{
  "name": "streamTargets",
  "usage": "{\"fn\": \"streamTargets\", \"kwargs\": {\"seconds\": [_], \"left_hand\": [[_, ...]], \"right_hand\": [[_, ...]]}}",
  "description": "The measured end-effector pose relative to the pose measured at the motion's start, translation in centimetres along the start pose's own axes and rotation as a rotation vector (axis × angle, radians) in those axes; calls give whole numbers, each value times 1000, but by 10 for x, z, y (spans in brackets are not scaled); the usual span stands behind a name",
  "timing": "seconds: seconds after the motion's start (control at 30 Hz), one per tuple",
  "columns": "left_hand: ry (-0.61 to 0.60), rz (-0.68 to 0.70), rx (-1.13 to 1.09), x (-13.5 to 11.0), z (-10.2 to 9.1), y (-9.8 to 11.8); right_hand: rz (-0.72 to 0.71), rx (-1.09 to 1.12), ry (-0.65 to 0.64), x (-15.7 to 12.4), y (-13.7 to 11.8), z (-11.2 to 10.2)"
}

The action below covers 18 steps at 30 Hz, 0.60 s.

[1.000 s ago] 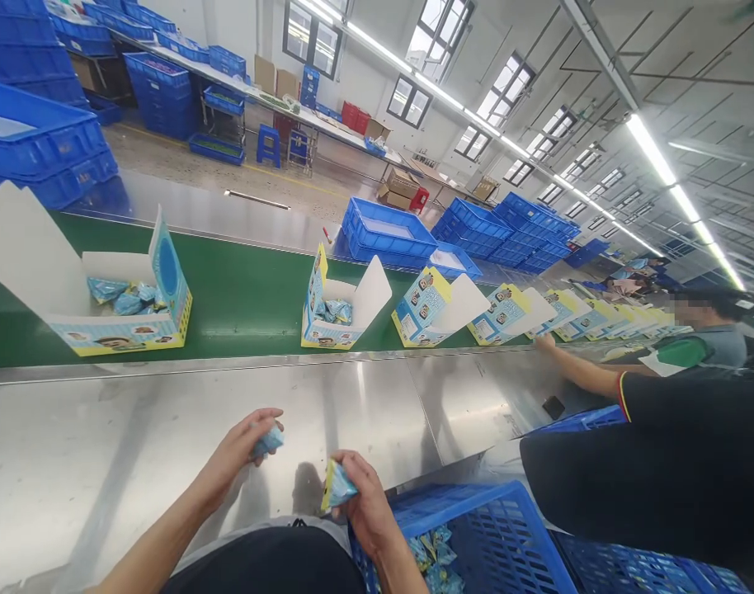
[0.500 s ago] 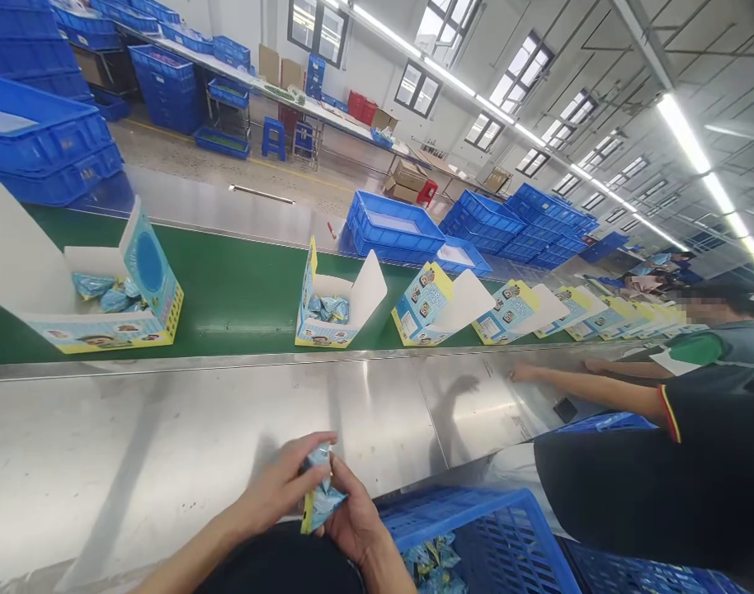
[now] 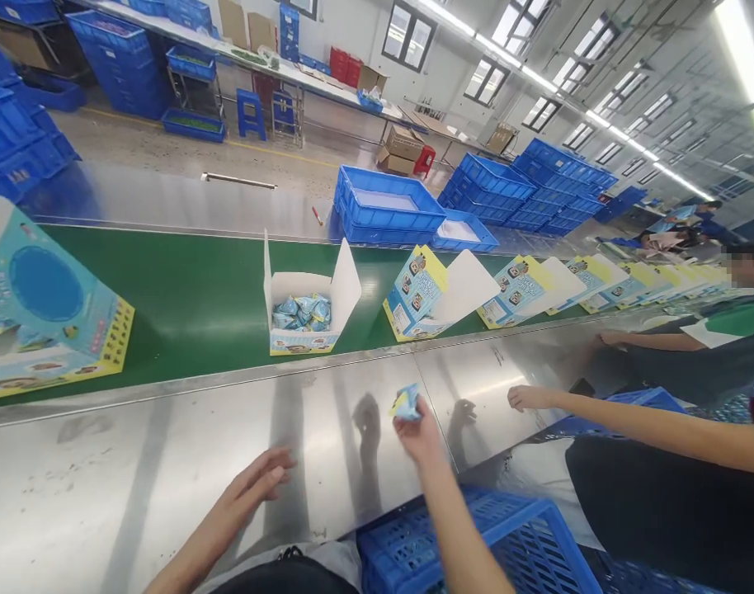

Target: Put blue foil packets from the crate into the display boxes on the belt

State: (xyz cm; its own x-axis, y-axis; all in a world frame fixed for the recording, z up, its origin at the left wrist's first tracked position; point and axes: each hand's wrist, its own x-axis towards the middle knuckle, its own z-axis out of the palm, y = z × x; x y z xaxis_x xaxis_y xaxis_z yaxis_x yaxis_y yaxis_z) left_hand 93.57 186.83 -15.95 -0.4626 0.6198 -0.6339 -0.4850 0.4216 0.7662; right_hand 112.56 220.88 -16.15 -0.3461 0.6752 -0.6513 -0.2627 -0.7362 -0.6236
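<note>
My right hand (image 3: 419,431) is raised over the steel counter (image 3: 135,462), pinching blue and yellow packets (image 3: 406,403) at the fingertips. My left hand (image 3: 258,481) lies lower on the counter with fingers stretched out and nothing in it. Straight ahead on the green belt (image 3: 204,297) stands an open carton (image 3: 306,312) holding several blue packets. A larger open carton (image 3: 43,322) sits at the far left of the belt. A blue crate (image 3: 476,544) is at my lap on the right.
A line of open printed cartons (image 3: 426,297) runs to the right along the belt. A co-worker's arm (image 3: 630,417) reaches over the counter at right, and another person sits beyond. Blue crates (image 3: 386,206) stand behind the belt and in stacks at the back.
My hands met at my lap, then parted: the right hand rose forward with the packets and the left hand let go and opened. The cartons have travelled left along the belt.
</note>
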Motion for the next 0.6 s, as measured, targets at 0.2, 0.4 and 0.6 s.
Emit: {"fn": "streamTargets", "kwargs": {"seconds": [0.2, 0.4, 0.6], "left_hand": [[66, 12, 7, 35, 39, 41], [45, -26, 33, 62, 78, 43], [14, -34, 52, 70, 103, 26]], "right_hand": [[-215, 40, 245, 163, -205, 40], [-377, 19, 220, 216, -283, 48], [-541, -20, 242, 119, -246, -64]]}}
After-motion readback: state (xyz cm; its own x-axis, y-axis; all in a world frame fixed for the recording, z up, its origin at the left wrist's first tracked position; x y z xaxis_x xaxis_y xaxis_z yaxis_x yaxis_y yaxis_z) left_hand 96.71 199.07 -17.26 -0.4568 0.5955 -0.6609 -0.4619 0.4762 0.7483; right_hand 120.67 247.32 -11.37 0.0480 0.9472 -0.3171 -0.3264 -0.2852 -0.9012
